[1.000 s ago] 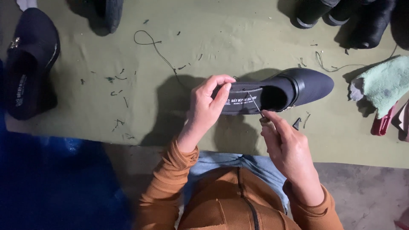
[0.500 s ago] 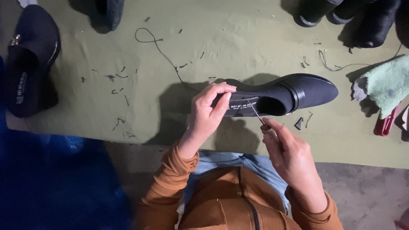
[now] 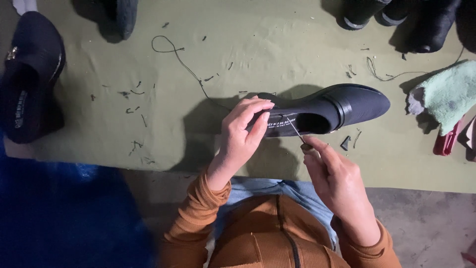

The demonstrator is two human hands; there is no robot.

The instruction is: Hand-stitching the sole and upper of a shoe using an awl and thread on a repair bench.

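Observation:
A black slip-on shoe (image 3: pixel 342 106) lies on its side over the olive table cover (image 3: pixel 258 54), toe pointing right. My left hand (image 3: pixel 243 131) grips its heel end, fingers curled over the rim. My right hand (image 3: pixel 334 173) pinches a thin metal needle (image 3: pixel 293 128) whose tip pokes at the shoe's inner edge near the insole. A dark thread (image 3: pixel 191 74) trails from the heel up and left across the cover, ending in a loop.
Another black shoe (image 3: pixel 29 74) sits at the left edge. Dark shoes (image 3: pixel 406 17) stand along the top, one more at top left (image 3: pixel 121 15). A green cloth (image 3: pixel 448 92) and a red-handled tool (image 3: pixel 446 141) lie at right. Thread scraps litter the cover.
The shoe has shifted slightly up and right. My right hand moved in closer, bringing the needle to the shoe's inner edge. My left hand keeps its grip on the heel.

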